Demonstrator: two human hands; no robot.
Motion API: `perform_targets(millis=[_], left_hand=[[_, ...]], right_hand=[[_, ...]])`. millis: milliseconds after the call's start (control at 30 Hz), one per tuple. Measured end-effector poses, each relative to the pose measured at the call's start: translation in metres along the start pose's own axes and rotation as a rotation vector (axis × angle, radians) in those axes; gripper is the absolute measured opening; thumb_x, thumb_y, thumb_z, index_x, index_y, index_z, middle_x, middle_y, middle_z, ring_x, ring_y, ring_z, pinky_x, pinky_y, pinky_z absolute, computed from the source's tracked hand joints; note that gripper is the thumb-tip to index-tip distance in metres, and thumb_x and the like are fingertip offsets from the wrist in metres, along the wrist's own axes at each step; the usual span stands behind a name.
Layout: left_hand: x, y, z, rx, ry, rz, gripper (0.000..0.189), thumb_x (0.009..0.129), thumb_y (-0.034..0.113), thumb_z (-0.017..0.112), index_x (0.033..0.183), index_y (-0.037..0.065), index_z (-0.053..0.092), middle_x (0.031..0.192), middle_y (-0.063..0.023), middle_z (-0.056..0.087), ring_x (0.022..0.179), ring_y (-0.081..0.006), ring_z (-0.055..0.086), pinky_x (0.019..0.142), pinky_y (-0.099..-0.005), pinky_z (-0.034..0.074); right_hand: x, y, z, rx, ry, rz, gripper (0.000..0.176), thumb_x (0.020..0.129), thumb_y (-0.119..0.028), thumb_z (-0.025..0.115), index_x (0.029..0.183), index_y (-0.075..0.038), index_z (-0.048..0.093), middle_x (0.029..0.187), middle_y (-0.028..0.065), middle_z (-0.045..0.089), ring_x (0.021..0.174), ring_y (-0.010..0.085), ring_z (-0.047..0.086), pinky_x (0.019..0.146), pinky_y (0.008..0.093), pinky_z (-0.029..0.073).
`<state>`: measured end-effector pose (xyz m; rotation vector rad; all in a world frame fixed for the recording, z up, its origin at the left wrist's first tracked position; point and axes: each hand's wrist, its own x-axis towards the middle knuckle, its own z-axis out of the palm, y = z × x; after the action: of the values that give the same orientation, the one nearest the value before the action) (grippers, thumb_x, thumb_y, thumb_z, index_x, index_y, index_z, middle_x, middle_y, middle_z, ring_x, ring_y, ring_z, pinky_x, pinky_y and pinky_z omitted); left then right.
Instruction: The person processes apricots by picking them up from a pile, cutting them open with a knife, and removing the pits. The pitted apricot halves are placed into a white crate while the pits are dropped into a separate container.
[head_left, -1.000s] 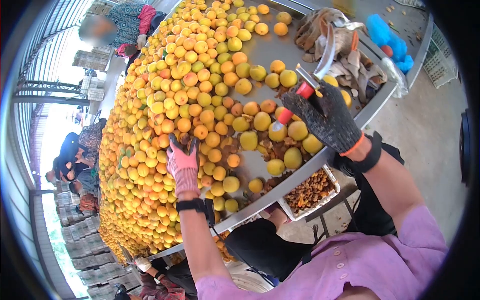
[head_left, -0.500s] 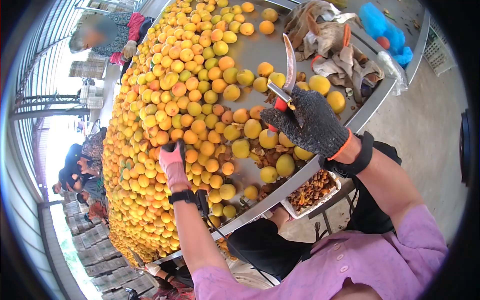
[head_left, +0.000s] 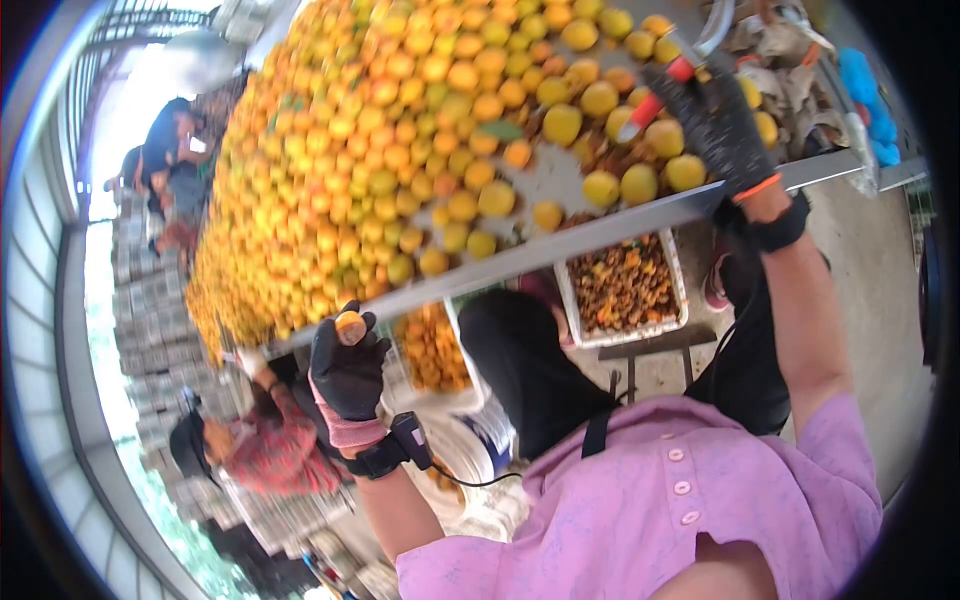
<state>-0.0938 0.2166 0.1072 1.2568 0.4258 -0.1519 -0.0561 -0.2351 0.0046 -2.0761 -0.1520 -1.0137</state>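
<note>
My left hand (head_left: 349,362), in a black and pink glove, holds one orange fruit (head_left: 350,328) in its fingers, near the front edge of the metal table (head_left: 590,232). In a dark glove with an orange cuff, my right hand (head_left: 712,120) is closed on a curved knife (head_left: 716,30) with a red and silver handle, over the fruit at the right. A large heap of yellow and orange fruit (head_left: 400,120) covers much of the table. A green leaf (head_left: 502,130) lies on the fruit.
Below the table edge stand a white crate of brown scraps (head_left: 625,285) and a crate of orange fruit (head_left: 433,350). Cloths (head_left: 780,60) and a blue bag (head_left: 870,95) lie at the right. A co-worker in red (head_left: 275,445) sits at lower left; other people are behind the table.
My left hand has come from the heap to the table's front edge and turned up, with a fruit now visible in it. The view has shifted; my right hand still holds the knife.
</note>
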Motion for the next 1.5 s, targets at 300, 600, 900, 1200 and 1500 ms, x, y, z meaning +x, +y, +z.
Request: perform_targets(millis=[300,600,900,1200,1500], left_hand=[[-0.169,-0.044,-0.206,0.968,0.567,0.056,0.035,0.083,0.029,0.059,0.112,0.008,0.055,0.107,-0.0088,0.061,0.093,-0.0238,0.061,0.071,-0.0381,0.052],[-0.038,-0.034,-0.105,0.883,0.459,0.438,0.027,0.084,0.003,0.061,0.108,-0.007,0.054,0.101,-0.0102,0.061,0.088,-0.0142,0.058,0.083,-0.0277,0.047],[0.181,-0.05,0.146,1.392,-0.111,0.621,0.055,0.077,0.025,0.068,0.122,0.002,0.049,0.114,-0.0178,0.057,0.104,-0.0281,0.055,0.088,-0.0359,0.044],[0.262,-0.042,0.181,1.953,-0.219,0.33,0.054,0.069,0.038,0.071,0.112,0.008,0.058,0.103,-0.016,0.063,0.099,-0.0306,0.058,0.085,-0.0394,0.046],[0.248,-0.098,0.173,1.646,-0.467,0.489,0.056,0.063,0.022,0.077,0.113,0.008,0.057,0.104,-0.0185,0.062,0.098,-0.0318,0.059,0.082,-0.0387,0.047]], right_hand=[[0.002,-0.039,-0.013,-0.319,-0.564,0.619,0.048,0.078,0.001,0.052,0.123,-0.015,0.053,0.078,0.0094,0.055,0.07,0.0212,0.056,0.066,0.034,0.047],[-0.03,-0.022,0.015,-0.005,-0.244,0.115,0.033,0.083,-0.009,0.059,0.115,-0.003,0.055,0.078,0.0121,0.056,0.076,0.0255,0.058,0.069,0.0328,0.046],[-0.001,-0.035,0.011,0.02,-0.125,0.379,0.02,0.084,-0.018,0.06,0.091,0.0,0.055,0.075,0.0195,0.06,0.072,0.0358,0.06,0.059,0.0397,0.045],[0.016,-0.02,0.002,-0.06,-0.187,0.445,0.022,0.082,-0.022,0.061,0.085,-0.001,0.055,0.068,0.0186,0.06,0.063,0.0346,0.06,0.052,0.0413,0.045],[0.001,-0.022,-0.009,-0.167,-0.249,0.303,0.028,0.08,-0.024,0.062,0.085,0.002,0.052,0.055,0.0161,0.053,0.054,0.0315,0.058,0.046,0.0403,0.044]])
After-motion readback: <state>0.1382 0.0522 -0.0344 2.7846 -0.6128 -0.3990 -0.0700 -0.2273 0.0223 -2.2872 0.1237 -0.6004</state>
